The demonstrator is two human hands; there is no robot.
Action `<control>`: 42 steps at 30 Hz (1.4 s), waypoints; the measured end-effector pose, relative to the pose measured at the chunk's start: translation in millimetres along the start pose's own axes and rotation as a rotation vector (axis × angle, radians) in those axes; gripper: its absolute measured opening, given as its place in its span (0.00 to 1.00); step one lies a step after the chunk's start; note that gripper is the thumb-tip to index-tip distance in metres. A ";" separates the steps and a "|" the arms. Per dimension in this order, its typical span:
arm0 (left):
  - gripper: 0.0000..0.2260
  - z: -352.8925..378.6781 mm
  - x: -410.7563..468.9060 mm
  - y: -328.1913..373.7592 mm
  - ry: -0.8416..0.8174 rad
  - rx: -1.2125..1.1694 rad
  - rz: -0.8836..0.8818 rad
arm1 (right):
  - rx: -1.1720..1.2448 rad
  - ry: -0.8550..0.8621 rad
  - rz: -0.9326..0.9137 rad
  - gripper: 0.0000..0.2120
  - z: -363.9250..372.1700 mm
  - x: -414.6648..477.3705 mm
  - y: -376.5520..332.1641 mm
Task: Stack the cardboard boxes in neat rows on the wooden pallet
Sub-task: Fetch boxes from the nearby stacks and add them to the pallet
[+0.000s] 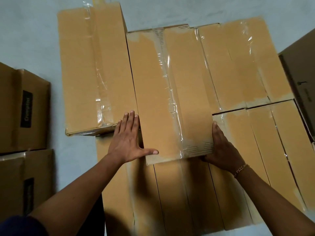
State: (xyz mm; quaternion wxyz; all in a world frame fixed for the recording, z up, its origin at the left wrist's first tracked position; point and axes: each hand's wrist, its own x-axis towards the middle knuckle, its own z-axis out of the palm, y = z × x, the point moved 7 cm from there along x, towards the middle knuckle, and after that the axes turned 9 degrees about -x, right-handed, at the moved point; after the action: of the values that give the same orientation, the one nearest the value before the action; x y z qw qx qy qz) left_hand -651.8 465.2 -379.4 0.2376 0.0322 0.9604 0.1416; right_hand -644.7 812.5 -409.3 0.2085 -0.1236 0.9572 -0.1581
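Head view – left hand [127, 142] flat, right hand [221, 150] gripping the long box [163, 99] – better ease it square, edges flush.

Pale grey floor [34, 40]: long-box stack [238, 65] mid; 2 labelled boxes [25, 108] left of stack, 1 dark box [300, 70] right of it.

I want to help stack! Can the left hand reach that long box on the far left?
Probably yes: the left hand lies right beside the long box, at its near corner, with nothing between them.
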 end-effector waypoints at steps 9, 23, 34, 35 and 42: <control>0.62 -18.7 13.9 -7.2 0.112 -0.011 0.000 | -0.005 -0.001 0.048 0.69 -12.8 31.2 -1.9; 0.62 -22.6 35.3 -22.8 0.179 -0.039 0.070 | -0.042 -0.044 0.070 0.71 -44.3 100.7 -15.3; 0.47 -13.0 48.1 -24.0 0.235 0.094 0.111 | -0.056 -0.040 0.066 0.71 -53.6 127.1 -17.6; 0.47 -13.6 49.8 -24.4 0.238 0.113 0.103 | -0.058 -0.042 0.065 0.71 -54.1 128.7 -17.9; 0.46 -22.6 66.2 -26.2 0.291 0.209 0.095 | -0.072 -0.046 0.066 0.71 -61.0 148.1 -20.7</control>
State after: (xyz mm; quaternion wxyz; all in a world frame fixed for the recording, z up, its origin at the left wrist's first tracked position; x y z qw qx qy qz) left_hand -720.7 442.9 -397.3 0.0848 0.0814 0.9915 0.0551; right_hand -798.6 763.9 -402.7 0.2309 -0.1030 0.9608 -0.1139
